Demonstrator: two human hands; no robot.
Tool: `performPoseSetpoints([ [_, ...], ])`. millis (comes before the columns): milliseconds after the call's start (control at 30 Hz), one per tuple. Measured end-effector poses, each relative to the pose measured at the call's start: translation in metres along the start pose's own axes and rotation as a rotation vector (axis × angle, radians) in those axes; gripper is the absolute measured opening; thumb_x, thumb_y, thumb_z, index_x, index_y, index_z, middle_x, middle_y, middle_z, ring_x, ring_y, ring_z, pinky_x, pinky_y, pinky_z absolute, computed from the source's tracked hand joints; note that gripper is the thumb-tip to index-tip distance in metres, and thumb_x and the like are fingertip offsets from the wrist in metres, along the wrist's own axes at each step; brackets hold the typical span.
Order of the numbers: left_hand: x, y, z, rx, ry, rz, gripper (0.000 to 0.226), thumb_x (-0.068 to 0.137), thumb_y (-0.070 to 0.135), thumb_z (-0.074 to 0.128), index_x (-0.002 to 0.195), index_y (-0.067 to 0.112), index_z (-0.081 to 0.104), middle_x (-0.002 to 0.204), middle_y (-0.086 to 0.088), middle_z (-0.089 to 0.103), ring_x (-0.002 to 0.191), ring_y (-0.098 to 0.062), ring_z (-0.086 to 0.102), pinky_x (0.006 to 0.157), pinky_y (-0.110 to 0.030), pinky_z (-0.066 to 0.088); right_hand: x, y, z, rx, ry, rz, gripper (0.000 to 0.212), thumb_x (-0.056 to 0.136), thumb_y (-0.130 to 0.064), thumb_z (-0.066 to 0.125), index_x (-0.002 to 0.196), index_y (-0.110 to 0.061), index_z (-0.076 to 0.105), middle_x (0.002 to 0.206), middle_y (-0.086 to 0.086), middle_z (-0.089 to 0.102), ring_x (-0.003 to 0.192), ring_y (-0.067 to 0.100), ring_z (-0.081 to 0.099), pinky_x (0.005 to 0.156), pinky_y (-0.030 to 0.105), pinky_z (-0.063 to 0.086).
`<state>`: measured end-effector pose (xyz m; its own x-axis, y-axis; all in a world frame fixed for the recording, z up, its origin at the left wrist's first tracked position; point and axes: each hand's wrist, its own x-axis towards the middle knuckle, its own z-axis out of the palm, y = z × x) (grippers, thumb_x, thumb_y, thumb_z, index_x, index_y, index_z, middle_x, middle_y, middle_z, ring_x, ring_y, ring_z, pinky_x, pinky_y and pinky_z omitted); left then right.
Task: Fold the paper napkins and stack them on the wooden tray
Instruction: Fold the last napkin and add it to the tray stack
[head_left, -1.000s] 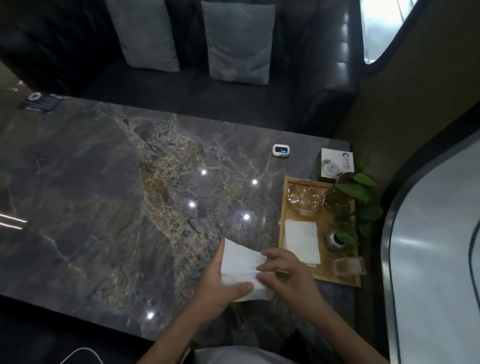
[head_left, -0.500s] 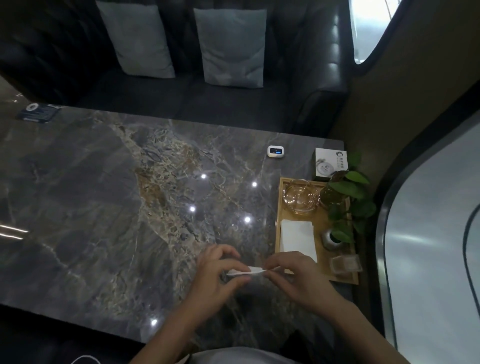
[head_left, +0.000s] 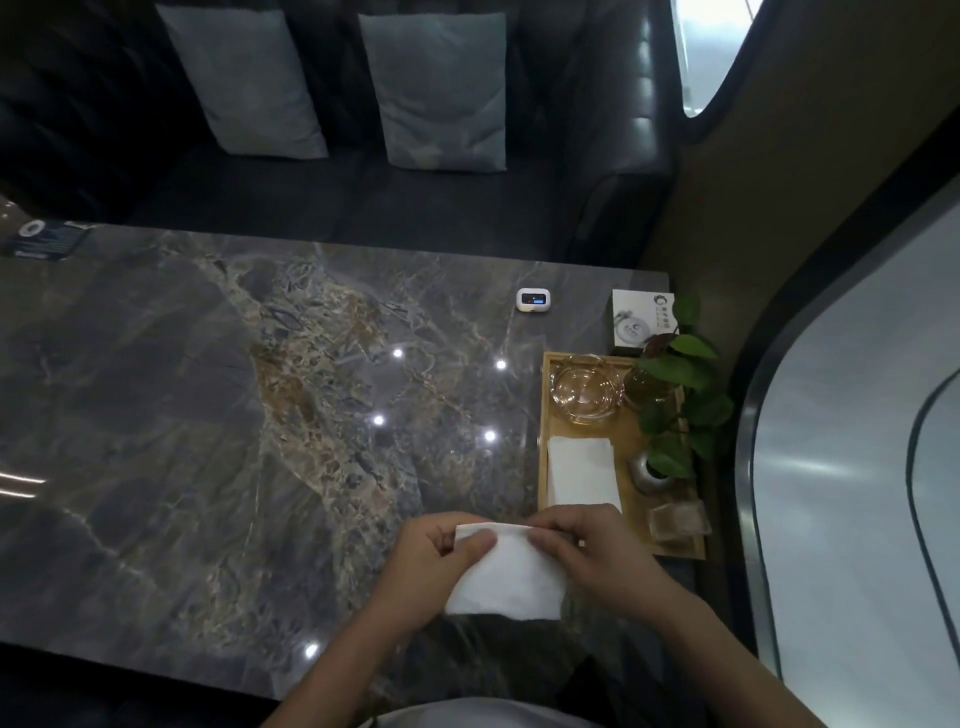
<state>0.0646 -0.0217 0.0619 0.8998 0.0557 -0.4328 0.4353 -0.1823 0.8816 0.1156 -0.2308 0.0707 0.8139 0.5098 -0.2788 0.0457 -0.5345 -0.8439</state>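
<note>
A white paper napkin (head_left: 506, 579) hangs over the near part of the marble table, held by its top edge. My left hand (head_left: 423, 564) pinches its top left corner and my right hand (head_left: 589, 551) pinches its top right corner. To the right lies the wooden tray (head_left: 631, 447), and a folded white napkin (head_left: 582, 470) rests flat in its near left part, just beyond my right hand.
The tray also carries a glass bowl (head_left: 582, 389), a small potted plant (head_left: 670, 410) in a grey pot and a clear little box (head_left: 678, 519). A white device (head_left: 533, 300) and a white card box (head_left: 641, 318) sit behind the tray. A dark sofa with two cushions stands beyond the table.
The napkin, seen edge-on between my fingers half a second ago, now hangs down flat and faces me. Both hands stay pinched on its top edge.
</note>
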Motion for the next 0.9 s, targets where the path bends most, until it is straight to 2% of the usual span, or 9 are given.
performPoseSetpoints([
  [133,0.006,0.003,0.002,-0.138,0.039,-0.076,0.020,0.097,0.017,0.060,0.095,0.018,0.079,0.092,-0.006,0.081,0.086,-0.019,0.074,0.074,-0.031,0.059,-0.002,0.005,-0.006,0.100,0.049,0.051,0.016,0.093,-0.021,0.061,0.089,-0.020,0.076,0.068,-0.003,0.070,0.056,0.005,0.060,0.054,0.016,0.046],
  [267,0.010,0.007,0.006,-0.246,-0.035,-0.134,0.017,0.095,0.017,0.061,0.105,0.020,0.074,0.100,-0.003,0.080,0.090,-0.016,0.075,0.069,-0.027,0.059,-0.003,0.013,-0.010,0.215,0.148,0.102,0.017,0.095,-0.022,0.059,0.087,-0.018,0.074,0.069,0.010,0.069,0.050,0.016,0.058,0.048,0.020,0.045],
  [333,0.012,0.005,0.008,-0.245,-0.054,-0.152,0.018,0.091,0.016,0.067,0.108,0.021,0.072,0.103,0.000,0.080,0.095,-0.018,0.075,0.073,-0.030,0.062,-0.004,0.017,-0.012,0.259,0.177,0.136,0.017,0.095,-0.021,0.058,0.088,-0.016,0.073,0.068,0.007,0.069,0.048,0.014,0.057,0.047,0.022,0.046],
  [467,0.017,0.000,0.010,-0.234,-0.063,-0.176,0.034,0.083,0.022,0.074,0.115,0.015,0.070,0.110,-0.003,0.078,0.102,-0.023,0.074,0.088,-0.045,0.061,-0.005,0.021,-0.013,0.269,0.218,0.171,0.017,0.095,-0.019,0.059,0.087,-0.014,0.073,0.062,-0.003,0.067,0.045,0.008,0.057,0.044,0.017,0.043],
  [533,0.019,-0.001,0.011,-0.224,-0.049,-0.176,0.029,0.085,0.017,0.074,0.114,0.013,0.070,0.108,-0.003,0.078,0.100,-0.022,0.075,0.086,-0.044,0.061,-0.005,0.022,-0.013,0.253,0.223,0.176,0.017,0.095,-0.020,0.059,0.087,-0.014,0.073,0.063,-0.006,0.068,0.046,0.005,0.056,0.044,0.015,0.042],
  [667,0.023,0.004,0.018,-0.158,0.085,-0.139,0.013,0.086,0.014,0.074,0.099,0.010,0.075,0.093,0.002,0.081,0.087,-0.016,0.077,0.070,-0.027,0.063,-0.003,0.026,-0.014,0.195,0.285,0.201,0.013,0.091,-0.024,0.065,0.083,-0.022,0.075,0.070,-0.012,0.072,0.058,0.004,0.064,0.051,0.013,0.047],
  [800,0.040,0.006,0.029,-0.078,0.204,-0.123,0.002,0.084,0.017,0.077,0.086,0.016,0.078,0.081,0.007,0.080,0.078,-0.012,0.077,0.068,-0.031,0.064,-0.004,0.037,-0.011,0.110,0.430,0.284,0.009,0.085,-0.028,0.072,0.075,-0.029,0.072,0.066,-0.010,0.072,0.058,0.004,0.067,0.053,0.015,0.053],
  [900,0.057,0.005,0.037,0.015,0.189,-0.082,0.009,0.089,0.020,0.072,0.093,0.019,0.079,0.083,0.008,0.080,0.078,-0.009,0.076,0.074,-0.035,0.064,-0.005,0.042,-0.008,0.145,0.496,0.345,0.007,0.086,-0.023,0.071,0.079,-0.026,0.073,0.066,-0.012,0.071,0.061,0.001,0.067,0.053,0.011,0.052],
])
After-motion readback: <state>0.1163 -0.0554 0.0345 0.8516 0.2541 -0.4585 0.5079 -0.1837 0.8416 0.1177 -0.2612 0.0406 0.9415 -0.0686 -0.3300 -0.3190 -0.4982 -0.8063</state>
